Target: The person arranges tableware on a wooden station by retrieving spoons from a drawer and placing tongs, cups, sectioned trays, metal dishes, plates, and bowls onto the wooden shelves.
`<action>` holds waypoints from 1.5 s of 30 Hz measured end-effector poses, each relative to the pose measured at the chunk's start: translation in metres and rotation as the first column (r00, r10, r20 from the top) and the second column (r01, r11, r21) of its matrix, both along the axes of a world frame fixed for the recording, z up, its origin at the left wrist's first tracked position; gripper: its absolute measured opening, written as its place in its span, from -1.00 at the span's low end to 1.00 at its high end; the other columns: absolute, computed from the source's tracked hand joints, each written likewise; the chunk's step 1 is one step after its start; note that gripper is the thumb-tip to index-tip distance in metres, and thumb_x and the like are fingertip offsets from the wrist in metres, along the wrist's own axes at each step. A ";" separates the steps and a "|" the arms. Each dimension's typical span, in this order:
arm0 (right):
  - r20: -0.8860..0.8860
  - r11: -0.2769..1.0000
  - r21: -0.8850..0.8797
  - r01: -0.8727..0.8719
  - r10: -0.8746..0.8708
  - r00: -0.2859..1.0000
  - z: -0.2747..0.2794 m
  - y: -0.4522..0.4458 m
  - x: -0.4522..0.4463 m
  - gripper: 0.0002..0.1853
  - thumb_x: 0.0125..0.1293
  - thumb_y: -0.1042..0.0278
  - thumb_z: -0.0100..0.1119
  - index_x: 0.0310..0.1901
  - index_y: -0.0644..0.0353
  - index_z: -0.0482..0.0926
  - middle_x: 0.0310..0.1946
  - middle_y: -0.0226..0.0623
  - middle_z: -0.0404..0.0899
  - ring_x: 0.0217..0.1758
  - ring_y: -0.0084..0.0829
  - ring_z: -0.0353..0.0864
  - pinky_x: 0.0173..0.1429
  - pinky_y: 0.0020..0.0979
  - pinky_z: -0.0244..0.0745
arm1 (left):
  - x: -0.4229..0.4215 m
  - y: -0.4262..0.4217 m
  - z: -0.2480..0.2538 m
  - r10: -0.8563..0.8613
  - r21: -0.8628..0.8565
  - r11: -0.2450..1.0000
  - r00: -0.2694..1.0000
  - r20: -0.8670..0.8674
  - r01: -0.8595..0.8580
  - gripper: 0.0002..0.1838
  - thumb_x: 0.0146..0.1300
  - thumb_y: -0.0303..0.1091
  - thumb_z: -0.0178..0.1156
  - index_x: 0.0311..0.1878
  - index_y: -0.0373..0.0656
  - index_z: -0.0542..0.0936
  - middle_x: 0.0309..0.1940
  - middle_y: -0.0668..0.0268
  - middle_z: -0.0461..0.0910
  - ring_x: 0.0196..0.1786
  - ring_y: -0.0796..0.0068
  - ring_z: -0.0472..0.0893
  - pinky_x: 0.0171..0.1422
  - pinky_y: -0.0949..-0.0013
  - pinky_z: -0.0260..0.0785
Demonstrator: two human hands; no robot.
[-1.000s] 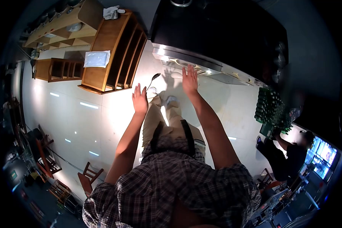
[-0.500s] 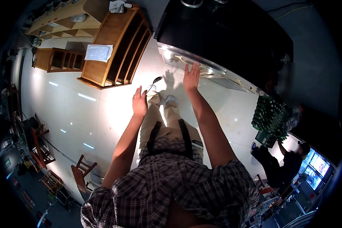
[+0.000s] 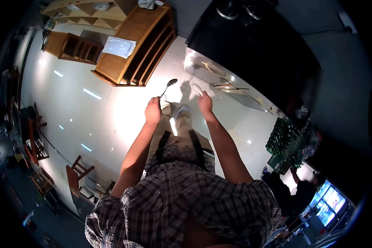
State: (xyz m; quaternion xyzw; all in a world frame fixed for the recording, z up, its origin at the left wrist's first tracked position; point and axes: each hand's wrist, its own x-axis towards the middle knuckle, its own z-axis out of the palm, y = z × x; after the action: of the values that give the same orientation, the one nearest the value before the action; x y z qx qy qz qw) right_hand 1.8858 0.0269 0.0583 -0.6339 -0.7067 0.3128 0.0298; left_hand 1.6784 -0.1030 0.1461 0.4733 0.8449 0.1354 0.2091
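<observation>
My left hand (image 3: pixel 153 110) is closed around the handle of a dark, shiny metal spoon (image 3: pixel 172 82), its bowl pointing up and away from me. My right hand (image 3: pixel 205 103) grips a white spoon (image 3: pixel 197 88), seemingly a soup spoon, whose rounded end sticks out past my fingers. Both hands are out in front of my body, above my legs and the floor, apart from each other. Just beyond the right hand runs the metal-edged front of a black-topped counter (image 3: pixel 252 53), with a pale rounded shape (image 3: pixel 213 68) along it.
A wooden shelf unit (image 3: pixel 111 68) with a white packet (image 3: pixel 119 46) on top stands ahead left, a smaller wooden cabinet (image 3: pixel 80 47) behind it. Green bottles (image 3: pixel 287 138) are massed at right, near a person in dark clothes (image 3: pixel 295 192). A wooden chair (image 3: pixel 76 173) is at left.
My right hand has drawn back from the counter front and closed on the white spoon; before, it was open with fingers stretched. My left fingers have curled in on the metal spoon.
</observation>
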 end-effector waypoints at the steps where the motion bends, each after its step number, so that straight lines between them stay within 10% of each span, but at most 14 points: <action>1: -0.005 1.000 0.006 -0.022 0.022 1.000 -0.006 -0.010 -0.004 -0.81 0.21 0.33 0.04 -0.20 0.22 0.46 -0.35 -0.03 0.62 -0.31 0.04 0.61 -0.26 -0.12 0.50 | -0.002 -0.003 -0.002 0.008 0.095 0.995 0.997 -0.072 -0.001 -0.81 0.13 -0.51 -0.01 -0.18 -0.16 0.49 -0.32 0.14 0.52 -0.20 0.10 0.54 -0.18 0.15 0.42; 4: -0.247 0.995 -0.020 -0.098 0.090 0.965 0.006 -0.031 -0.025 -0.80 0.25 0.25 0.04 -0.22 0.20 0.47 -0.41 -0.13 0.59 -0.51 -0.16 0.58 -0.41 -0.22 0.45 | -0.010 -0.004 0.020 0.078 0.049 0.996 0.996 -0.041 -0.076 -0.82 0.10 -0.42 0.10 -0.20 -0.14 0.50 -0.33 0.13 0.55 -0.25 0.11 0.57 -0.20 0.16 0.44; 6: -0.479 0.740 -0.672 -0.010 -0.424 0.769 0.063 -0.036 -0.054 -0.79 0.31 0.25 0.01 -0.14 0.15 0.49 -0.53 -0.38 0.45 -0.59 -0.52 0.35 -0.52 -0.44 0.27 | -0.014 -0.006 0.034 0.170 0.099 0.980 0.985 0.019 -0.171 -0.83 0.19 -0.31 0.07 -0.20 -0.16 0.51 -0.29 0.10 0.57 -0.22 0.08 0.57 -0.14 0.14 0.43; 9: -0.634 0.675 -0.730 -0.104 -0.613 0.471 0.098 -0.048 -0.099 -0.73 0.39 0.24 -0.13 -0.06 0.21 0.45 -0.55 -0.49 0.32 -0.59 -0.68 0.17 -0.55 -0.56 0.14 | -0.039 -0.017 0.044 0.310 0.082 0.942 0.938 0.157 -0.326 -0.78 0.31 -0.25 -0.02 -0.19 -0.20 0.50 -0.25 0.06 0.58 -0.21 0.04 0.56 -0.12 0.10 0.40; 13: -0.706 0.725 -0.668 -0.169 -0.546 0.450 0.130 -0.072 -0.184 -0.67 0.44 0.21 -0.24 -0.07 0.32 0.40 -0.56 -0.43 0.33 -0.60 -0.60 0.23 -0.47 -0.53 0.24 | -0.097 -0.055 0.029 0.359 0.250 0.856 0.869 0.342 -0.452 -0.81 0.38 -0.33 -0.10 -0.21 -0.22 0.47 -0.37 0.10 0.57 -0.37 0.17 0.57 -0.26 0.20 0.39; 18: -0.586 0.521 -0.807 -0.279 -0.764 0.270 0.153 -0.139 -0.309 -0.78 0.41 0.32 -0.14 -0.13 0.32 0.39 -0.38 -0.33 0.45 -0.34 -0.44 0.47 -0.27 -0.39 0.42 | -0.177 -0.118 0.045 0.222 0.034 0.733 0.287 0.932 -0.680 -0.84 0.40 -0.39 -0.10 -0.22 -0.21 0.46 -0.46 0.33 0.51 -0.46 0.57 0.49 -0.33 0.51 0.38; 22: -0.720 0.500 -0.692 -0.520 -0.521 0.457 0.132 -0.200 -0.410 -0.79 0.38 0.28 -0.11 -0.18 0.25 0.44 -0.27 -0.33 0.48 -0.25 -0.47 0.47 -0.22 -0.38 0.41 | -0.270 -0.185 0.050 0.290 0.034 0.753 0.378 0.879 -0.657 -0.81 0.40 -0.38 -0.10 -0.20 -0.23 0.49 -0.35 0.29 0.58 -0.32 0.50 0.57 -0.22 0.43 0.42; 26: -0.670 0.638 -0.699 -0.324 -0.425 0.608 0.127 -0.256 -0.501 -0.77 0.40 0.24 -0.11 -0.13 0.19 0.47 -0.28 -0.37 0.50 -0.33 -0.46 0.52 -0.29 -0.40 0.43 | -0.345 -0.240 0.061 0.221 -0.102 0.680 0.070 0.973 -0.726 -0.76 0.41 -0.38 -0.16 -0.08 -0.30 0.47 -0.23 0.18 0.59 -0.26 0.39 0.62 -0.14 0.38 0.50; 39: -0.668 0.582 -0.714 -0.390 -0.398 0.629 0.137 -0.272 -0.716 -0.71 0.40 0.44 -0.19 0.11 0.30 0.25 -0.07 -0.16 0.49 -0.09 -0.34 0.55 -0.15 -0.38 0.51 | -0.552 -0.254 0.051 0.397 -0.127 0.598 0.155 0.905 -0.791 -0.75 0.35 -0.32 -0.10 -0.18 -0.28 0.51 -0.38 0.28 0.56 -0.49 0.56 0.50 -0.38 0.48 0.39; 45: -0.677 0.511 -0.707 -0.489 -0.286 0.678 0.125 -0.231 -0.853 -0.75 0.39 0.44 -0.11 0.01 0.40 0.36 -0.13 -0.17 0.48 -0.08 -0.34 0.54 0.01 -0.39 0.48 | -0.699 -0.231 0.043 0.463 -0.073 0.721 0.401 0.790 -0.689 -0.75 0.38 -0.30 -0.12 -0.18 -0.24 0.51 -0.43 0.27 0.56 -0.51 0.56 0.53 -0.40 0.49 0.42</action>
State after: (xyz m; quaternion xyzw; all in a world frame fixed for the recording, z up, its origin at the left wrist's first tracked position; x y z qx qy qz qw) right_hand 1.0327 -0.2040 0.1838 -0.3350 -0.4234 0.8413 -0.0284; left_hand 0.9799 -0.3341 0.1889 0.0674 0.7569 0.4975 0.4184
